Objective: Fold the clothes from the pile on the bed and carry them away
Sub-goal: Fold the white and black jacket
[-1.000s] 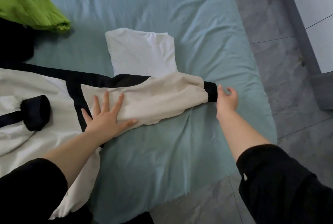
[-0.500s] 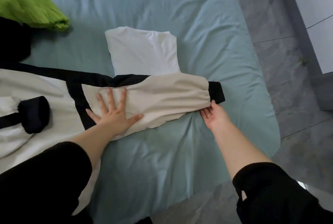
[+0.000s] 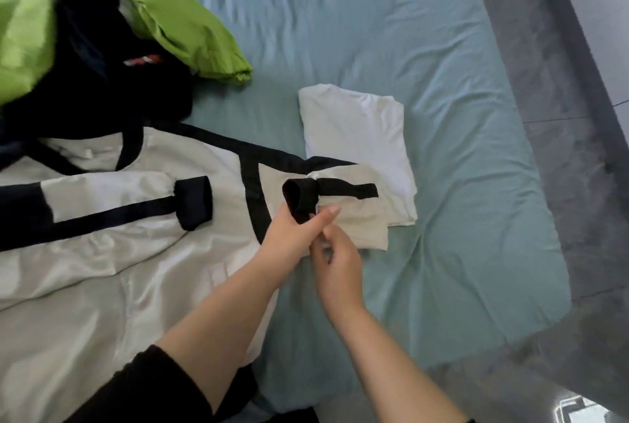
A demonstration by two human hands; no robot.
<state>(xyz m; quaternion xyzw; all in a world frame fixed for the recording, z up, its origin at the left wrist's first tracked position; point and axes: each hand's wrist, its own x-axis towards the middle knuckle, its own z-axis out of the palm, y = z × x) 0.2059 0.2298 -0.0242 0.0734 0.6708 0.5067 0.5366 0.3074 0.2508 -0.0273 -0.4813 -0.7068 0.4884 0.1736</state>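
Observation:
A cream jacket with black trim (image 3: 112, 262) lies spread on the bed. Its right sleeve (image 3: 354, 215) is folded back over itself, black cuff (image 3: 299, 198) toward the jacket's body. My left hand (image 3: 292, 235) grips that cuff. My right hand (image 3: 335, 262) sits just below it, fingers curled and pinching the sleeve's lower edge. The other sleeve (image 3: 112, 201) lies across the jacket's chest, with its own black cuff. A folded white garment (image 3: 360, 130) rests beyond the sleeve, partly under it.
A green garment (image 3: 163, 14) and a dark one (image 3: 112, 79) are heaped at the upper left. The teal bed sheet (image 3: 459, 184) ends at the right and at the bottom edge, where grey floor (image 3: 561, 116) begins.
The sleeve was stretched out flat to the right; now it is folded back toward the jacket. Both hands have come together at the cuff. The view has shifted left, showing more of the pile.

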